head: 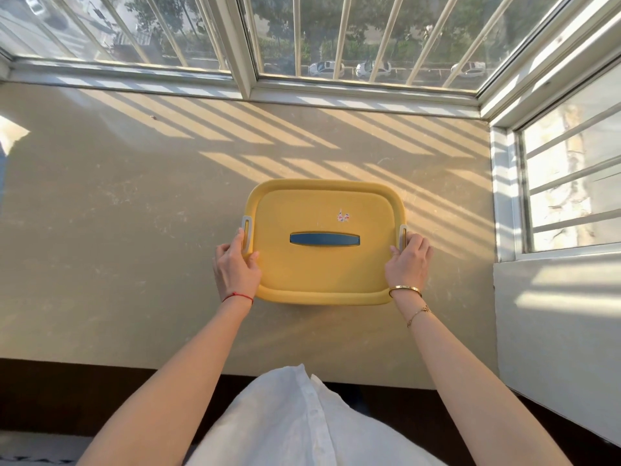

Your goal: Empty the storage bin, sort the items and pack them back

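Now the yellow storage bin (322, 250) stands closed on the desk (117, 203) in the middle of the frame. The left hand (237, 269) and right hand (408, 264) each grasp a side by the white latches (246, 230). I think both latches should be released together, then the lid lifted straight up.

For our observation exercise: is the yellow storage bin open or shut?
Shut: the yellow lid covers the storage bin completely, hiding its contents.

A thin red string (238, 296) is worn around the wrist of the left hand (235, 267), a gold bangle (404, 289) and a fine gold chain bracelet (417, 314) are worn below the right hand (408, 262), both forearms are left bare, and a white buttoned shirt (302, 422) is worn.
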Action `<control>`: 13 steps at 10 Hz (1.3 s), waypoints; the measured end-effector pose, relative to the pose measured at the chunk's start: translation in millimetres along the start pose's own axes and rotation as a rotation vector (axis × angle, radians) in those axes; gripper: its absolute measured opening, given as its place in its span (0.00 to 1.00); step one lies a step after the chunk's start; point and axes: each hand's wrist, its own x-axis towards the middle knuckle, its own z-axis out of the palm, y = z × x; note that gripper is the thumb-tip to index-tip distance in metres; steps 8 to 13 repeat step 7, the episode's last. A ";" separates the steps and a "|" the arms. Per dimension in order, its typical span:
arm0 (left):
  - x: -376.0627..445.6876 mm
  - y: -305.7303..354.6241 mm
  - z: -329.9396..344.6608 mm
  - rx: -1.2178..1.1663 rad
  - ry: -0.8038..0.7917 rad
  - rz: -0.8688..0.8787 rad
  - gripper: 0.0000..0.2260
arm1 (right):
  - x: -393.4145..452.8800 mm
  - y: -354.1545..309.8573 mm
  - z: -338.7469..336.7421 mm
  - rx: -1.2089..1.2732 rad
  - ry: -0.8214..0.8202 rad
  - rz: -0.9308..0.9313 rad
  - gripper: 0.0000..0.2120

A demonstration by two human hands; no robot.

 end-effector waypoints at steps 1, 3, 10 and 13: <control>-0.3 2.2 0.2 -0.109 -0.032 -0.043 0.28 | 0.9 1.7 -3.8 0.042 -0.040 0.029 0.14; -14.5 14.3 6.6 -0.139 -0.013 -0.139 0.32 | -6.7 2.1 -3.2 0.164 -0.090 0.058 0.20; -2.0 1.8 -0.4 -0.043 -0.071 -0.045 0.34 | -5.4 6.1 -16.5 0.081 -0.121 -0.039 0.20; -2.0 1.8 -0.4 -0.043 -0.071 -0.045 0.34 | -5.4 6.1 -16.5 0.081 -0.121 -0.039 0.20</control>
